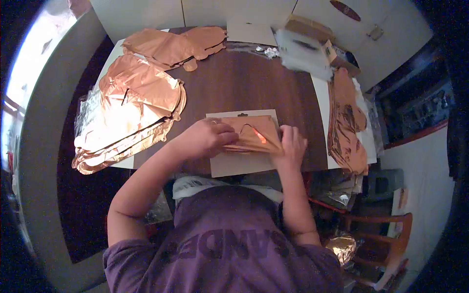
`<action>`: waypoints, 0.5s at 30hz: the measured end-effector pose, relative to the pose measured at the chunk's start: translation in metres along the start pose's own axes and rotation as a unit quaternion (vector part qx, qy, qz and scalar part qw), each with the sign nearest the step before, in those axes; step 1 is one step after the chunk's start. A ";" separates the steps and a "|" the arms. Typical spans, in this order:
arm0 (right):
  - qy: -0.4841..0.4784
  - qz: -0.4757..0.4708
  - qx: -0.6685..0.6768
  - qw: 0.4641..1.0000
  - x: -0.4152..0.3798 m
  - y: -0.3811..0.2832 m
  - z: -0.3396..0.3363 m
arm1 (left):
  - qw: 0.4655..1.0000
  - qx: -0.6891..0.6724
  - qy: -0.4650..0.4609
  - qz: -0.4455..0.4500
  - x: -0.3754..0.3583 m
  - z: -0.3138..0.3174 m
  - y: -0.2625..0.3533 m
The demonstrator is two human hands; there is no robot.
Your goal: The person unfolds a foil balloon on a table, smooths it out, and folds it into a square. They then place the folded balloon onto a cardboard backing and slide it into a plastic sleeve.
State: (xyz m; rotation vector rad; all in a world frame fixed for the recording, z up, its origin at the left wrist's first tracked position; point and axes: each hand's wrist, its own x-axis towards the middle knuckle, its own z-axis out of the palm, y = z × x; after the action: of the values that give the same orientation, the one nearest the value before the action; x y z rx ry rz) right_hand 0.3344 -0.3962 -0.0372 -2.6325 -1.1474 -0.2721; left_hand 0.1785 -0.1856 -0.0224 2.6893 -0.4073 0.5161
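Observation:
A folded copper-coloured foil balloon (254,132) lies over a white card (229,165) in front of me, with a dark line and a bright orange glint on its face. At the top of the card is a small dark hanger slot (242,115). My left hand (212,136) is closed at the balloon's left edge, its fingers curled over the foil. On the opposite side my right hand (290,145) pinches the right edge, the thumb partly hidden.
Flat copper foil balloons are piled at the left (141,88), at the back (173,46) and along the right (346,122) of the brown table (254,83). Clear plastic bags (303,53) and a cardboard box (309,28) stand back right. A wooden chair (403,229) is at lower right.

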 end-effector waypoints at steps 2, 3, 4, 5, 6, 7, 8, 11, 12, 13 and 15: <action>0.042 -0.005 0.040 0.998 0.000 0.029 0.010 | 0.998 0.053 -0.034 0.018 -0.003 0.004 0.001; 0.044 -0.019 0.100 0.994 0.002 0.035 0.004 | 0.995 0.080 -0.057 0.019 -0.006 0.007 0.001; 0.046 -0.034 0.160 0.985 0.004 0.041 -0.004 | 0.991 0.106 -0.078 0.019 -0.008 0.010 0.001; 0.047 -0.048 0.219 0.973 0.006 0.043 -0.012 | 0.989 0.121 -0.081 0.023 -0.009 0.013 0.001; -0.010 -0.071 0.280 0.957 0.011 0.039 -0.020 | 0.987 0.136 -0.084 0.027 -0.010 0.017 0.001; -0.028 -0.126 0.250 0.960 0.017 0.033 -0.021 | 0.984 0.151 -0.087 0.031 -0.009 0.018 0.001; -0.045 -0.180 0.220 0.958 0.023 0.023 -0.019 | 0.984 0.144 -0.098 0.018 -0.008 0.017 0.005; -0.112 -0.221 0.109 0.963 0.038 0.005 0.009 | 0.987 0.124 -0.106 -0.013 -0.002 0.006 0.019; -0.136 -0.214 0.070 0.965 0.041 0.003 0.017 | 0.989 0.115 -0.092 -0.020 -0.002 0.004 0.021; -0.140 -0.211 0.067 0.965 0.041 0.003 0.018 | 0.991 0.109 -0.076 -0.028 -0.001 0.003 0.023; -0.155 -0.210 0.061 0.963 0.039 0.002 0.021 | 0.992 0.087 -0.033 -0.083 -0.001 0.009 0.025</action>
State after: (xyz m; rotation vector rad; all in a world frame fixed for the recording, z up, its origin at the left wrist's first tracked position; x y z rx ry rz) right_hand 0.3632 -0.3644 -0.0465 -2.3555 -1.7625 0.1413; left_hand 0.1718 -0.2111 -0.0229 2.8817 -0.1599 0.4335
